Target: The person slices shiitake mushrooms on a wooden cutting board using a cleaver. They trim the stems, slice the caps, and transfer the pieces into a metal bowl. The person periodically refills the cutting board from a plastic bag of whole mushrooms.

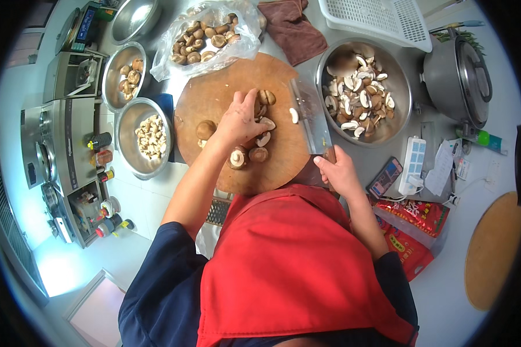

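My left hand point(241, 119) is over the round wooden chopping board point(199, 95), its fingers spread on and beside several shiitake mushrooms; whether it grips one is hidden. My right hand point(339, 172) is closed round the wooden handle of a cleaver point(314, 117), whose broad blade lies flat-looking across the board's right edge. A pale mushroom slice point(294, 115) lies left of the blade. Whole mushrooms point(258, 154) and cut pieces lie under and near my left hand. Right of the board, a large steel bowl point(408, 104) holds sliced mushrooms point(364, 99).
A plastic bag point(247, 43) of whole mushrooms stands behind the board. Steel bowls hold cut stems point(151, 136) and mushrooms point(133, 77) at left. A brown cloth point(299, 39), white basket point(373, 21), grey pot point(447, 82), phone point(384, 177) and power strip point(412, 162) lie around.
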{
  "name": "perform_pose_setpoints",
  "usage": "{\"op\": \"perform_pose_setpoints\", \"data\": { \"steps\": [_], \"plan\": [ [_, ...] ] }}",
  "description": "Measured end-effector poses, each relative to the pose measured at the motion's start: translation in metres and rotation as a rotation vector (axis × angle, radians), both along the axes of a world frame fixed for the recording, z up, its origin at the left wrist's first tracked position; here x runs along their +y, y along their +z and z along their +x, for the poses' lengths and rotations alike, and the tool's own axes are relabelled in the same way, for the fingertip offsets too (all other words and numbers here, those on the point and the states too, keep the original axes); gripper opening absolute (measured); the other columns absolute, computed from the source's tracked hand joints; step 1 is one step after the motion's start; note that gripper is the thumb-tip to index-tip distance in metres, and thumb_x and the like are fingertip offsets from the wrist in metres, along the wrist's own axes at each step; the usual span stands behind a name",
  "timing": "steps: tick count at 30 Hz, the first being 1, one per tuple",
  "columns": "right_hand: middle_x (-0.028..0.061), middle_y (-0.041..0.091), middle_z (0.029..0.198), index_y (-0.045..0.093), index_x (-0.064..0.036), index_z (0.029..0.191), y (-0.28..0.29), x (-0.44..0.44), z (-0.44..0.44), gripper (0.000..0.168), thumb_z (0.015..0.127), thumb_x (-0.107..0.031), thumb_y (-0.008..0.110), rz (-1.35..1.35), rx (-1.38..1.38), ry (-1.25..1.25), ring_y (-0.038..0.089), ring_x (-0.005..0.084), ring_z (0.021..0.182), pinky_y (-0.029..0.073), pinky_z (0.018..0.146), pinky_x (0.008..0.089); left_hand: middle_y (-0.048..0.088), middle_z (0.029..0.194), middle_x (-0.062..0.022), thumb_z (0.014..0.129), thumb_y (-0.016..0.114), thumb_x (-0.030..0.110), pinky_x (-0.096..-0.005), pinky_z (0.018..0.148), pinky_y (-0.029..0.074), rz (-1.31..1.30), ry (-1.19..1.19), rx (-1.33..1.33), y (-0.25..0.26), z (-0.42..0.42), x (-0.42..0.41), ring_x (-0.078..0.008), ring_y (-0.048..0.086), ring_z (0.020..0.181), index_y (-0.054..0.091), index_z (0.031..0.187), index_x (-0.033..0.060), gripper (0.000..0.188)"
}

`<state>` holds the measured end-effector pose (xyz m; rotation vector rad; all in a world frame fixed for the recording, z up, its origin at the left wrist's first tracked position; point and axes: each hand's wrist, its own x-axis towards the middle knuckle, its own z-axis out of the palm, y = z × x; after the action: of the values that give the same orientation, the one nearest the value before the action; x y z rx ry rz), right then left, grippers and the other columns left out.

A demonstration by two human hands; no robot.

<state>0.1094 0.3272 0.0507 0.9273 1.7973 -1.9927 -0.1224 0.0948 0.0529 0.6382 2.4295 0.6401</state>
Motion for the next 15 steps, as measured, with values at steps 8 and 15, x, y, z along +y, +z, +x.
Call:
{"op": "perform_pose_setpoints", "data": {
  "steps": [8,15],
  "plan": [
    [0.0010,0.063,0.079,0.060,-0.005,0.109,-0.024,-0.016,-0.019,0.020,0.107,-0.018,0.076,-0.145,0.032,0.046,0.059,0.0090,0.062,0.051,0.056,0.0279,0.054,0.145,-0.0230,0.082,0.094,0.017,-0.0437,0.108,0.058,0.195,0.031,-0.131,-0.029,-0.004,0.015,-0.0377,0.068,0.125,0.048,0.163,0.0049,0.094],
    [0.0010,0.063,0.081,0.059,-0.004,0.114,-0.029,-0.024,-0.017,0.021,0.108,-0.017,0.075,-0.305,0.095,-0.018,0.059,0.0103,0.063,0.051,0.058,0.0286,0.059,0.138,-0.0214,0.083,0.096,0.015,-0.0400,0.096,0.064,0.256,0.108,-0.063,-0.022,0.006,0.026,-0.0324,0.073,0.115,0.055,0.158,0.0033,0.086]
  ]
}}
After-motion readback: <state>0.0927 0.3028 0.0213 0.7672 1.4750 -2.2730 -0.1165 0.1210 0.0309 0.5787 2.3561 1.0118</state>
